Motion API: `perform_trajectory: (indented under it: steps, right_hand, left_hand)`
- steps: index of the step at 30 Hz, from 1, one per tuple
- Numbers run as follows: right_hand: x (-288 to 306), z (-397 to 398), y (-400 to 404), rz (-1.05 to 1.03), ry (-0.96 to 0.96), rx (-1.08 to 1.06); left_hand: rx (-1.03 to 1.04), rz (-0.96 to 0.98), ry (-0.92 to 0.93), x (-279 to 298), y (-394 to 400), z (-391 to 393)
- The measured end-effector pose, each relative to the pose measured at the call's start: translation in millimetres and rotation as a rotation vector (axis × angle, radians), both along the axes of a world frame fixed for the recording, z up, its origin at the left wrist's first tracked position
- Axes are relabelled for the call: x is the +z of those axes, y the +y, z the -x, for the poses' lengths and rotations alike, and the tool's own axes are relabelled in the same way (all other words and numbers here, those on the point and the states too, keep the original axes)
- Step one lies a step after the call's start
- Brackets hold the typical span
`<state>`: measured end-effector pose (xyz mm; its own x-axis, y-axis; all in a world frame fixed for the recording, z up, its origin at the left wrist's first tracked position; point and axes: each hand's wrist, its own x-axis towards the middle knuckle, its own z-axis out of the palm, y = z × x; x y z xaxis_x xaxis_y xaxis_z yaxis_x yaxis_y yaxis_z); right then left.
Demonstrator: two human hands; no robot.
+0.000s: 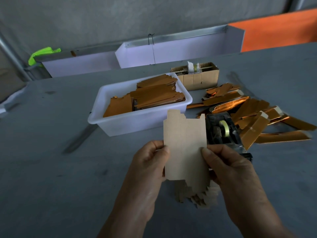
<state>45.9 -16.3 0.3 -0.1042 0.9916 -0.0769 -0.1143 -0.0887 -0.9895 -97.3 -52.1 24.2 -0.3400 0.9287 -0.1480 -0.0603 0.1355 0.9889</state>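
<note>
A flat, pale brown cardboard box blank (186, 146) stands upright above the grey table, its plain side towards me. My left hand (151, 162) pinches its left edge between thumb and fingers. My right hand (228, 167) pinches its right edge the same way. Under the blank lies a small stack of more pale blanks (197, 194), partly hidden by it. A black tape dispenser (223, 129) with a clear tape roll sits just behind my right hand.
A white plastic tub (137, 121) holds stacked orange-gold blanks. A heap of folded gold boxes (253, 115) lies to the right. A small cardboard box (199, 78) stands behind the tub. White panels (171, 52) line the far edge of the table (51, 169).
</note>
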Motion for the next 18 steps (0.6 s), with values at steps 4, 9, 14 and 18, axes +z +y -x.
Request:
perform_trajectory:
  steps: [4, 9, 14, 18]
  right_hand:
    - [0.4, 0.0, 1.8, 0.016, 0.003, 0.007]
    - [7.7, 1.5, -3.0, -0.360, -0.500, -0.167]
    - [30.0, 6.5, 3.5, -1.059, -0.869, -0.167]
    - [37.7, 10.4, 12.0, -0.903, -0.894, 0.076]
  left_hand:
    - [-0.009, 0.008, 0.043, 2.1, 0.2, 1.2]
    - [-0.018, -0.093, 0.541, 2.7, 2.0, 7.5]
    - [-0.136, -0.172, 0.815, 15.1, 4.8, 14.3]
    - [-0.170, -0.153, 0.763, 25.0, 9.8, 18.7]
